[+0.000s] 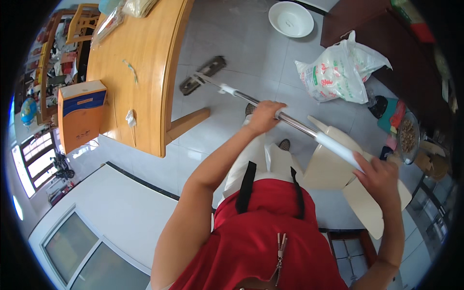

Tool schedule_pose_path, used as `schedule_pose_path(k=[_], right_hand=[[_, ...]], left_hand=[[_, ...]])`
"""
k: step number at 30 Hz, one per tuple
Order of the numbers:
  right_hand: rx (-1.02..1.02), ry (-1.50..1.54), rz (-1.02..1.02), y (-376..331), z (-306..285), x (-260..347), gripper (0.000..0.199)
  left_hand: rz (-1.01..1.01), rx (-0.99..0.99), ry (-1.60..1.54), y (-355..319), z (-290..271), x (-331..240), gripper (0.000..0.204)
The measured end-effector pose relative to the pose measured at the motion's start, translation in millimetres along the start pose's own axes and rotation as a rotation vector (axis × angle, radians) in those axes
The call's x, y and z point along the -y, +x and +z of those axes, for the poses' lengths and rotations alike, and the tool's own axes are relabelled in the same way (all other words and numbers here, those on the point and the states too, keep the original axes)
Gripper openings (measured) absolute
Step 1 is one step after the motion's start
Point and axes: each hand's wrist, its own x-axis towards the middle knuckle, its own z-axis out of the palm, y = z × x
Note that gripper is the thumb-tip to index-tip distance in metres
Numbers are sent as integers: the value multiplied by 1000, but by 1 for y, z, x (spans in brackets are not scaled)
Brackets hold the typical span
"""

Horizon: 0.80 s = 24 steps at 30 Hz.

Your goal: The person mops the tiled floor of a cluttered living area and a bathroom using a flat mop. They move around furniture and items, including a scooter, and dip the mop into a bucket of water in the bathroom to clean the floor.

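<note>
A flat mop (299,126) with a silver and white pole slants across the view. My left hand (267,116) is wrapped round the middle of the pole. My right hand (379,176) grips its white upper end, farther right and nearer to me. The mop's dark grey head (212,69) rests on the tiled floor (241,53), just right of a wooden table (150,63). It looks slightly blurred. My left shoe shows partly behind the pole.
The table's splayed leg (188,126) juts over the floor near the mop head. A white basin (291,19) stands at the back, with a stuffed white plastic bag (338,70) to its right. A cream chair (333,159) is close on my right. An orange box (82,116) stands left.
</note>
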Motion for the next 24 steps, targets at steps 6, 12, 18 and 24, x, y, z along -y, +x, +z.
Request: schedule_pose_path(k=[6, 12, 18, 24], right_hand=[[-176, 125, -225, 185, 96, 106, 40], [-104, 150, -70, 271, 140, 164, 44], [-53, 187, -52, 215, 139, 144, 52], [-52, 232, 71, 62, 65, 76, 47]], left_hand=[[-369, -252, 240, -61, -93, 151, 55], [-524, -417, 438, -74, -115, 192, 65], [-578, -278, 500, -72, -93, 208, 66], [-234, -224, 292, -37, -8, 95, 51]])
